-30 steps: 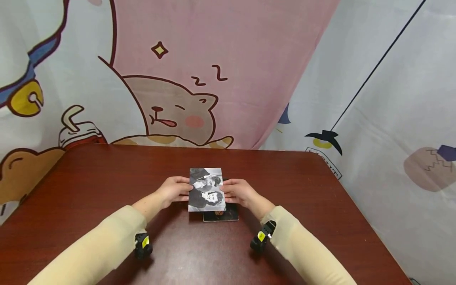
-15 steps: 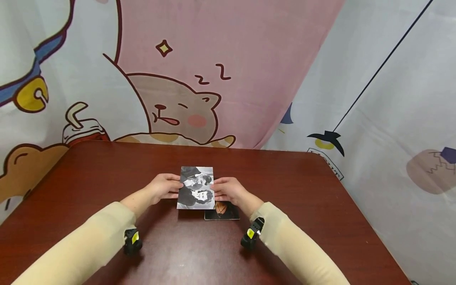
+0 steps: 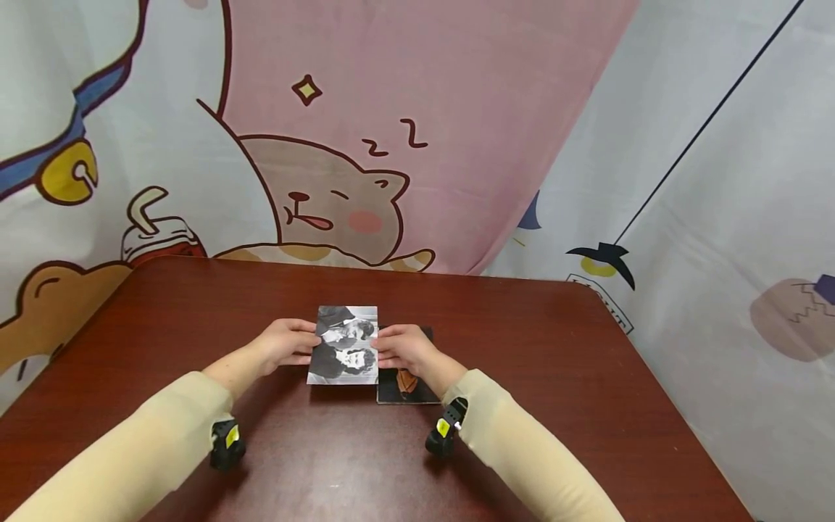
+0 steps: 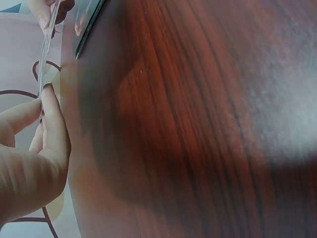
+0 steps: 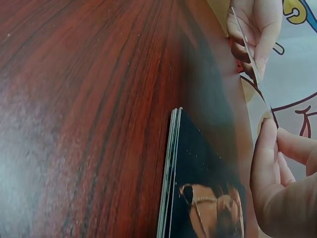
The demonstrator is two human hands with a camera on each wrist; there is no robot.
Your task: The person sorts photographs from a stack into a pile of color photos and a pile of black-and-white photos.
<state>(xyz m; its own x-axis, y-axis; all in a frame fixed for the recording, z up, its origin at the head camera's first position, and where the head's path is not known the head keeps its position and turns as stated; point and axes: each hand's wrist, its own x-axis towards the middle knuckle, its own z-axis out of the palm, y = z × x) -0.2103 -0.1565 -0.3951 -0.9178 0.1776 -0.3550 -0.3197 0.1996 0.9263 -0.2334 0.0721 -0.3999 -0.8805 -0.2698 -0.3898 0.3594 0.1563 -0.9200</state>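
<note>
Nearest the camera, two pale sleeves point(image 3: 124, 453) are reaching forward, each carrying a dark wrist device, the left one point(image 3: 227, 444) and the right one point(image 3: 441, 433). Out ahead, the left hand point(image 3: 285, 344) is pinching one side edge of a black-and-white print point(image 3: 343, 345), and the right hand point(image 3: 406, 348) is pinching the opposite edge, thumbs against fingertips. That two-sided hold is probably keeping the thin print level and the picture uncovered. The wrist views are showing it edge-on, hanging above the table; whether it's one sheet or several, I can't tell.

Under the right hand, a stack of dark prints point(image 3: 407, 390) is lying on the tabletop, its layered edges nearly lining up, perhaps for tidy handling. The print is hovering just beside it, on the left.

The reddish-brown table point(image 3: 554, 406) is showing streaky grain and catching a glare near the front. Beyond, a printed cloth point(image 3: 483, 109) is hanging as backdrop, with a sleeping cartoon bear point(image 3: 339, 199) lounging across it.
</note>
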